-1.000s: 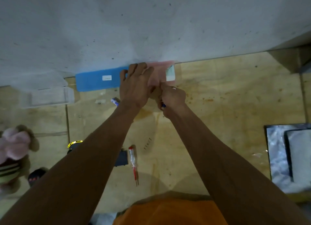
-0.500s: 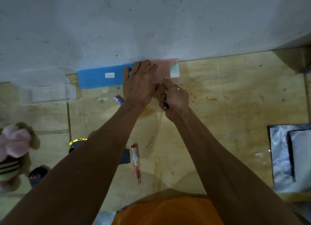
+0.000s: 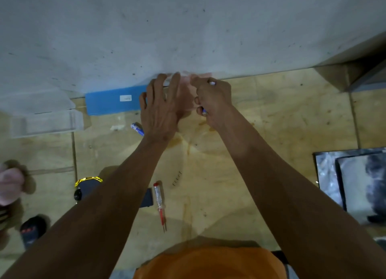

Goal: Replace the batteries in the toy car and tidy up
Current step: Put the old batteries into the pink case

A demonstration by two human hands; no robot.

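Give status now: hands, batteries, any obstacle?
Left hand flat on pink box. Right hand grips battery. Second battery on table. Nothing blocking.

A blue box (image 3: pixel 113 100) with a small white label lies beside a pale pink one (image 3: pixel 189 86) on the tan, stained plywood worktop (image 3: pixel 261 115) — behind them the wall (image 3: pixel 188 28) is grey-white with dark specks. The screwdriver (image 3: pixel 159 203) has a clear handle and red shaft, the toy car (image 3: pixel 87 186) is dark with yellow trim, and a battery (image 3: pixel 136 128) is blue and white — nearest the camera, the shirt (image 3: pixel 208 264) is orange.
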